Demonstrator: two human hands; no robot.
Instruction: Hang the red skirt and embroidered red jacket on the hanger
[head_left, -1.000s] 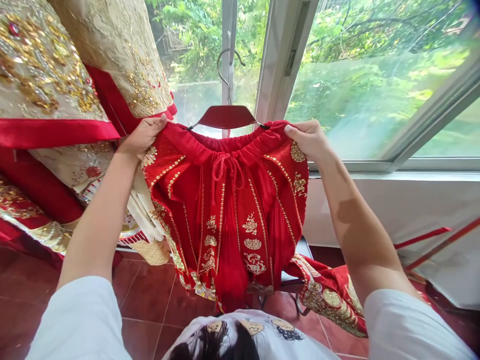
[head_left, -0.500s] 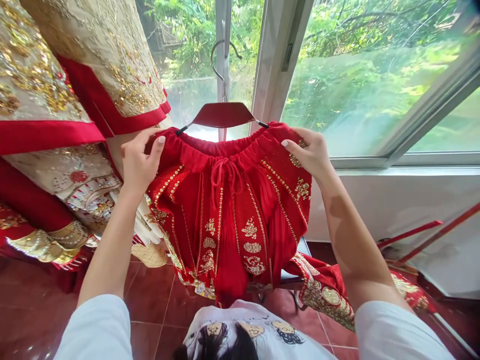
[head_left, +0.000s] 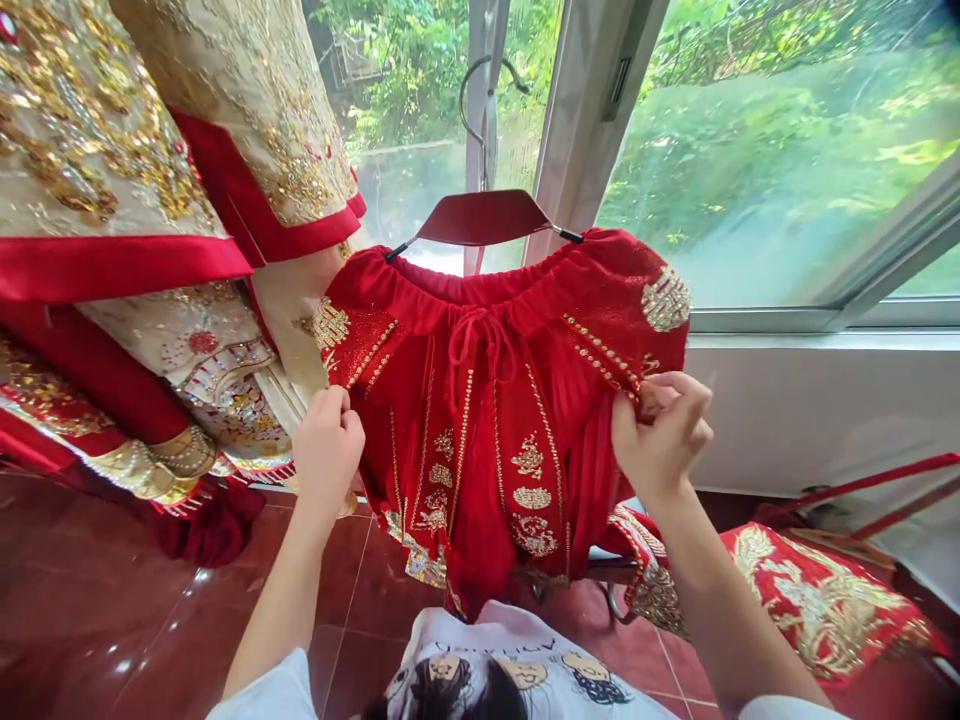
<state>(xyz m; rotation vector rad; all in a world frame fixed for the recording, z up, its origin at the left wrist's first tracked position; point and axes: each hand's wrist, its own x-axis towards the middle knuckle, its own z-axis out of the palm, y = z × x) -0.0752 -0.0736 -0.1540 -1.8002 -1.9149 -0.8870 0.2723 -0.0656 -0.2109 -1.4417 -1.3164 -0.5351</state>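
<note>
A red skirt [head_left: 472,430] with gold embroidery, beaded lines and a tied drawstring hangs in front of me. Its gathered waistband is stretched over the ends of a dark red hanger [head_left: 484,218], whose metal hook points up. My left hand [head_left: 330,450] is closed on the skirt's left side, below the waistband; its fingertips are partly hidden. On the opposite side my right hand [head_left: 664,430] pinches the cloth beside a beaded line, with the fingers curled.
Embroidered cream and red garments [head_left: 202,220] hang close on the left. Behind the skirt are sliding windows [head_left: 750,180] with a sill. Another red and gold garment [head_left: 825,600] lies at lower right, near red bars [head_left: 885,480]. The floor [head_left: 187,620] has dark red tiles.
Both hands have gone from the top corners of the waistband down to the skirt's sides and now grip the cloth there. The view has shifted, so the skirt and hanger appear further right.
</note>
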